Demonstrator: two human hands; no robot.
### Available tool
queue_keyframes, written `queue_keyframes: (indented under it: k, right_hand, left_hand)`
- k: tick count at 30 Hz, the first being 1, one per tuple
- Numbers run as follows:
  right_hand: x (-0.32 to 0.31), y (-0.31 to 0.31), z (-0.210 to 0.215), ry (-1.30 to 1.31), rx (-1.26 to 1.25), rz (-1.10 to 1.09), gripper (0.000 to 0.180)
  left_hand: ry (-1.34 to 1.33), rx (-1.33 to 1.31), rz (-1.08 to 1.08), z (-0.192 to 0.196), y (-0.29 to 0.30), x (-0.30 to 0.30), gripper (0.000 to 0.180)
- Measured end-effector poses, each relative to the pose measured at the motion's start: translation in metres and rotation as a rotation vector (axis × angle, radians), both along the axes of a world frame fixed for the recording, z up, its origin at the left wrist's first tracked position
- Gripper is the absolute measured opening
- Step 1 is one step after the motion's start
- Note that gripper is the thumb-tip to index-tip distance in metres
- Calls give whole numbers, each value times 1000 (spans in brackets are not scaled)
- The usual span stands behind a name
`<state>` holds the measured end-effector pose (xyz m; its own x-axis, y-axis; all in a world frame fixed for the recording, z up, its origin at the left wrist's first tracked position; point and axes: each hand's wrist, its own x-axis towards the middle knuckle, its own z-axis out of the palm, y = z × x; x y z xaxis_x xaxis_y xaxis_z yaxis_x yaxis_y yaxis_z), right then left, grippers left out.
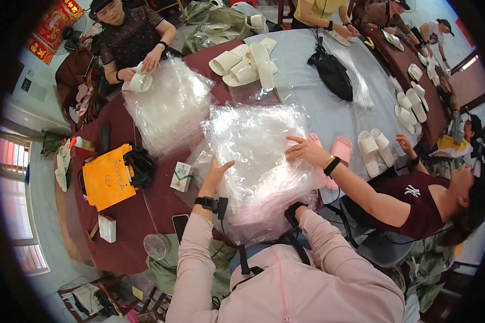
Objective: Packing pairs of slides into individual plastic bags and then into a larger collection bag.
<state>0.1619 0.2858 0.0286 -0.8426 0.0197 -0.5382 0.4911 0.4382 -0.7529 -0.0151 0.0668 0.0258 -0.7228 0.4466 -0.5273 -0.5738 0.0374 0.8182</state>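
left hand (214, 175): lay on the near-left edge of the clear bag stack (256, 161), fingers spread flat, gripping nothing.
right hand (292, 211): tucked under the stack's near-right edge, mostly hidden; could not tell how far the fingers opened.
clear bag stack: rested on the table (145, 207), straight ahead of the pink sleeves.
co-worker's hand (306, 151): pressed on the stack's right side, fingers splayed.
pink slippers (339, 151): just right of the stack.
second bag pile (170, 105): beyond the stack, to its left.
white slippers (245, 62): farther beyond the stack.
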Motion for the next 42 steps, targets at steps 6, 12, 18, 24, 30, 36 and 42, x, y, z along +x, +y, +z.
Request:
queue_keyframes:
  k: [6, 12, 18, 24, 30, 36, 42]
  right_hand:
    - [-12, 8, -6, 53, -44, -21, 51]
    - [-33, 8, -16, 108, -76, -35, 51]
    - [-38, 0, -23, 166, -117, 31, 52]
    - [-33, 12, -35, 201, -144, 76, 53]
    - [-30, 3, -44, 242, -188, 100, 54]
    - [-21, 14, -52, 293, -212, 49, 55]
    - [-11, 21, -59, 361, -232, -69, 56]
  left_hand:
    - [-85, -212, 91, -60, 19, -2, 96]
    - [-7, -409, -70, -57, 47, 0, 58]
    - [622, -782, 29, -81, 61, 5, 61]
    - [530, -1125, -10, -48, 99, 21, 52]
    - [533, -885, 95, -57, 94, 22, 48]
    - [566, -710, 138, -31, 87, 34, 45]
    - [265, -116, 306, -30, -8, 40, 29]
